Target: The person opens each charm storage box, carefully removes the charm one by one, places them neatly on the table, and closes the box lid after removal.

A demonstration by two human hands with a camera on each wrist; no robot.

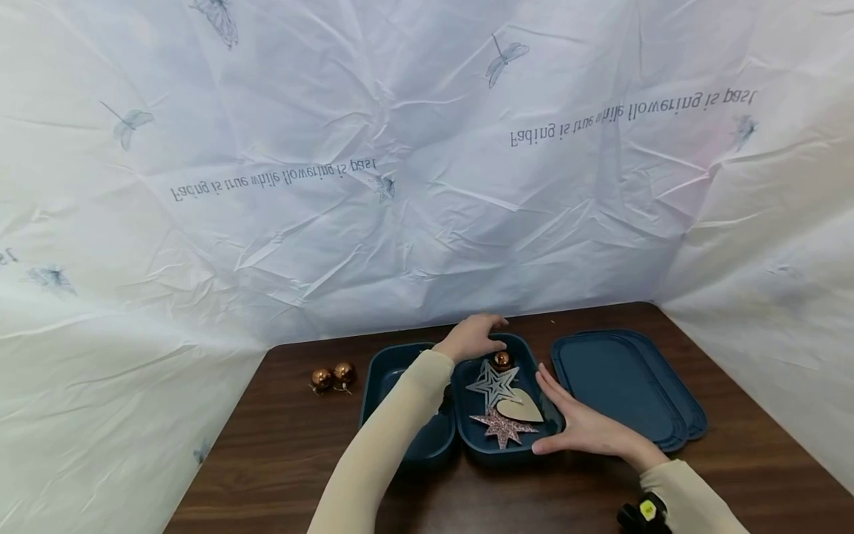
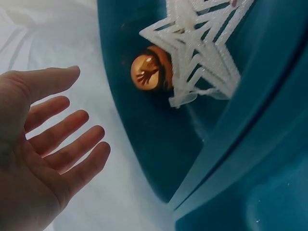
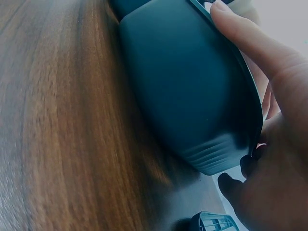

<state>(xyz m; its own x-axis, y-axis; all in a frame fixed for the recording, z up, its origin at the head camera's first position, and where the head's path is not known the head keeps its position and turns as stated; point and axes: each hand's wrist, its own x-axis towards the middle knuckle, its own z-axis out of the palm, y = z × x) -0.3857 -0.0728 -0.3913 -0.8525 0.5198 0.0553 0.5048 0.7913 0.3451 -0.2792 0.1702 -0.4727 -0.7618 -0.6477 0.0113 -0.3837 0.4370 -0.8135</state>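
left hand [image 1: 472,337] relaxed; right hand [image 1: 587,426] spread against one box [image 3: 183,82]; inside, one ball [image 1: 502,360], one heart [image 1: 523,408]; two lids [image 1: 617,386] alongside

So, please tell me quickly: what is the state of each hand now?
Left hand: open, holding nothing, near the far end of the ornament box.
Right hand: open, touching the ornament box's right side.

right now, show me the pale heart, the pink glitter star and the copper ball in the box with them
Pale heart [image 1: 523,408], head view: middle of its flat face.
Pink glitter star [image 1: 502,427], head view: its centre.
Copper ball [image 2: 147,71], left wrist view: its shiny round side.
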